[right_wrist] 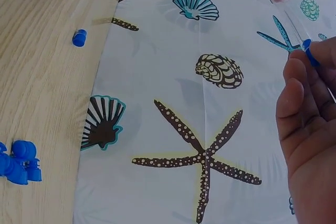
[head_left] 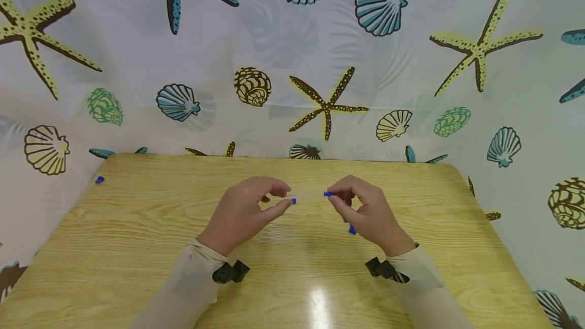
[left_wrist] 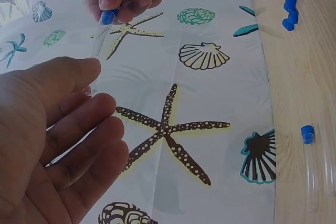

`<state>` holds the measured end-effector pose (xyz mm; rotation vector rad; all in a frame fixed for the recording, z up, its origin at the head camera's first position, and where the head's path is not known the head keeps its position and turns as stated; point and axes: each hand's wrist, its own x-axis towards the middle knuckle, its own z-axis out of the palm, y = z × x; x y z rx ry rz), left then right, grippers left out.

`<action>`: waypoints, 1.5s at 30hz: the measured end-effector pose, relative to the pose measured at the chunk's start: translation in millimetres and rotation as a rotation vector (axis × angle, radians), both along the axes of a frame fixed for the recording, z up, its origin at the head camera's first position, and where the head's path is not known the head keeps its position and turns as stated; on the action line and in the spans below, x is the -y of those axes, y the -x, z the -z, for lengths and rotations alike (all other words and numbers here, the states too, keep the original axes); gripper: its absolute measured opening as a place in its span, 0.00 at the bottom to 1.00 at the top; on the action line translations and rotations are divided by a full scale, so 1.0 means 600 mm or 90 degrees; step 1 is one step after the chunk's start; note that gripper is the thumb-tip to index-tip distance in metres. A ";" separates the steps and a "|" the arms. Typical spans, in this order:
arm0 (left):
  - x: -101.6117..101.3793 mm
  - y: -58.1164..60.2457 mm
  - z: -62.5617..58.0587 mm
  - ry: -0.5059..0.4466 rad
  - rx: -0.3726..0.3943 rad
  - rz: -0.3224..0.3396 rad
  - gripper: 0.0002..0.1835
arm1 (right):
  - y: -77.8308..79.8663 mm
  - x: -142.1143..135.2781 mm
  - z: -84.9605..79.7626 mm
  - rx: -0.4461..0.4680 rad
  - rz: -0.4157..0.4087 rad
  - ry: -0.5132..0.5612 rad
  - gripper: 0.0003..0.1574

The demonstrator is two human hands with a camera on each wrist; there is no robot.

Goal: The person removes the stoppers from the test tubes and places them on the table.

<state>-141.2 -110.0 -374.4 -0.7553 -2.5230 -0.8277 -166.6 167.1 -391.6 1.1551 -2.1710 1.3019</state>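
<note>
A clear thin tube bridges the gap between my two hands in the left wrist view. My left hand pinches its bare end between thumb and index finger, the other fingers spread loosely. At the opposite end, my right hand pinches the blue cap, which sits on the tube's end. In the right wrist view the tube slants up from the cap to the left fingertips. On the table, a capped tube's blue cap shows just beyond the left thumb; its clear body appears in the left wrist view.
Several clear tubes lie side by side on the wooden table, beneath the left hand. Loose blue caps cluster under the right hand. One small blue piece lies at the table's far left corner. A patterned cloth hangs behind.
</note>
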 end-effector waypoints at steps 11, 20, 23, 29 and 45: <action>0.001 0.003 -0.001 -0.044 -0.084 0.037 0.12 | 0.001 0.004 0.001 0.011 -0.019 0.026 0.19; -0.003 0.003 -0.001 -0.063 -0.104 0.075 0.10 | 0.003 0.005 0.002 -0.002 -0.011 0.018 0.18; -0.004 0.001 -0.001 -0.066 -0.080 0.071 0.10 | 0.003 0.005 0.001 0.000 0.003 0.009 0.17; -0.004 -0.001 -0.003 -0.061 -0.060 0.066 0.09 | 0.002 0.006 0.000 -0.003 0.019 -0.007 0.16; -0.002 0.002 -0.003 -0.051 -0.075 0.069 0.08 | 0.001 0.004 0.008 -0.020 0.040 -0.039 0.15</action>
